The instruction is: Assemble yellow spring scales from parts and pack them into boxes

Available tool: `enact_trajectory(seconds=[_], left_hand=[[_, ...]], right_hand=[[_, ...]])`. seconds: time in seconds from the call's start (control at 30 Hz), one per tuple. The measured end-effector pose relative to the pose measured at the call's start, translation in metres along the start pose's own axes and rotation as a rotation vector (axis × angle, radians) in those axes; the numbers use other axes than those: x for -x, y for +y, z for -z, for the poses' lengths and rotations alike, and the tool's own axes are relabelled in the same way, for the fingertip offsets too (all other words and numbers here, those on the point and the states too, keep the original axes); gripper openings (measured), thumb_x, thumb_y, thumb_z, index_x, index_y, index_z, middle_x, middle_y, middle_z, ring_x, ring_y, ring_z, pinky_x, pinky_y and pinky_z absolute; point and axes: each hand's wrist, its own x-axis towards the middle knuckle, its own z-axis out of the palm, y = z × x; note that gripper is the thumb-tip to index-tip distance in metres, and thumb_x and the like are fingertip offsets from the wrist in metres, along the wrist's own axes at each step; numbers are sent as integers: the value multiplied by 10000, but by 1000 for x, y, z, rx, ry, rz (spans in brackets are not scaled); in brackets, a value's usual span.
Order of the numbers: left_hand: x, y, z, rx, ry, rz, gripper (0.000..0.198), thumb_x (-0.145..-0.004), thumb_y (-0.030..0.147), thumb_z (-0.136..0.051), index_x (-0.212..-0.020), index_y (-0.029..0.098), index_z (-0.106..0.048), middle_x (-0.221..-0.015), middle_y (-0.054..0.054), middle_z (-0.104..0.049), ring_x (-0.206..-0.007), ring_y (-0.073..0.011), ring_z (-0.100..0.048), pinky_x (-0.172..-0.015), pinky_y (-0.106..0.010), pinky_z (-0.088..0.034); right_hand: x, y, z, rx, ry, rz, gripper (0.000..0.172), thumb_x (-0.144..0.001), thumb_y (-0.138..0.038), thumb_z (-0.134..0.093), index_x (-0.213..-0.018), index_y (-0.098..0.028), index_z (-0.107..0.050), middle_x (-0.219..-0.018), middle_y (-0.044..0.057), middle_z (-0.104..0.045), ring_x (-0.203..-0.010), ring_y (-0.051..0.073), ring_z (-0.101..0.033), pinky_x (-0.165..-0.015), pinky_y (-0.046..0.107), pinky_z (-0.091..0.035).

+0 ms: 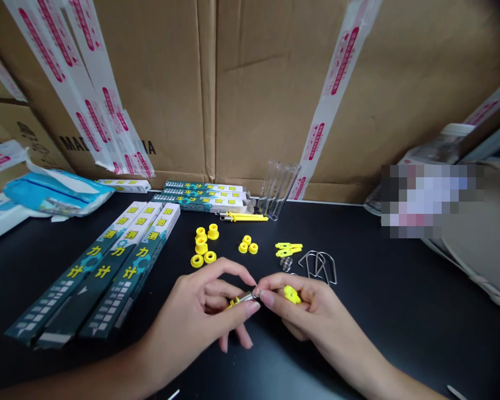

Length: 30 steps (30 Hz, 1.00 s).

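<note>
My left hand [200, 311] is closed on a yellow rod with a silver spring [245, 297] at its end, pinched between thumb and fingers. At the spring's tip, a small wire loop [256, 292] sits by the thumb and index finger of my right hand [306, 305], which are pinched together there. A yellow plastic clip [291, 294] is tucked in the same right hand. Just beyond lie yellow flat clips [289, 250], small coiled springs [286, 264] and bent wire hooks [319, 265].
Yellow flanged caps [201, 245] and small yellow rings [247, 244] lie mid-table. Behind them are a finished-looking yellow rod [245, 217] and clear tubes [277, 191]. Printed boxes [129, 272] lie left, more boxes [208, 197] behind. A bottle [437, 145] stands right, before cardboard [270, 83].
</note>
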Motion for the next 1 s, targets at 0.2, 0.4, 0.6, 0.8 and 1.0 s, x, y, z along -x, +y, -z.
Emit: enact_trajectory(seconds=[0.2, 0.4, 0.6, 0.8, 1.0], left_hand=[[0, 2, -1, -34, 32, 34, 274, -820, 305, -763, -1006, 195, -594, -628, 20, -714, -512, -173, -708, -398, -171, -435], [4, 4, -2, -174, 32, 23, 210, -814, 335, -755, -833, 187, -607, -562, 21, -689, -496, -172, -695, -401, -183, -426], [6, 4, -3, -273, 39, -79, 135, -837, 282, -733, -820, 199, -629, -614, 32, -718, -525, -156, -714, -476, -196, -485], [6, 6, -4, -357, 35, -124, 105, -845, 276, -704, -806, 204, -639, -620, 28, -713, -524, -152, -693, -535, -214, -521], [7, 6, 0, -579, 74, -310, 44, -836, 235, -706, -794, 222, -699, -636, 51, -706, -559, -124, -644, -549, -182, -504]], right_hand=[[1, -2, 0, -5, 14, -8, 427, -840, -572, -703, -933, -157, -721, -503, -102, -312, -458, 66, -201, -414, 231, -132], [1, -4, -2, 69, 42, 47, 384, -765, -557, -774, -752, -176, -730, -501, -80, -375, -440, 64, -249, -397, 235, -151], [0, -7, -1, 76, 18, 37, 419, -795, -589, -729, -729, -177, -691, -501, -90, -330, -443, 67, -220, -400, 240, -132], [0, -8, -1, 52, -47, -1, 455, -806, -620, -704, -748, -172, -652, -521, -99, -312, -469, 72, -218, -424, 236, -154], [0, -8, 0, 60, -64, -13, 478, -812, -636, -689, -710, -177, -602, -536, -101, -298, -470, 70, -202, -428, 247, -138]])
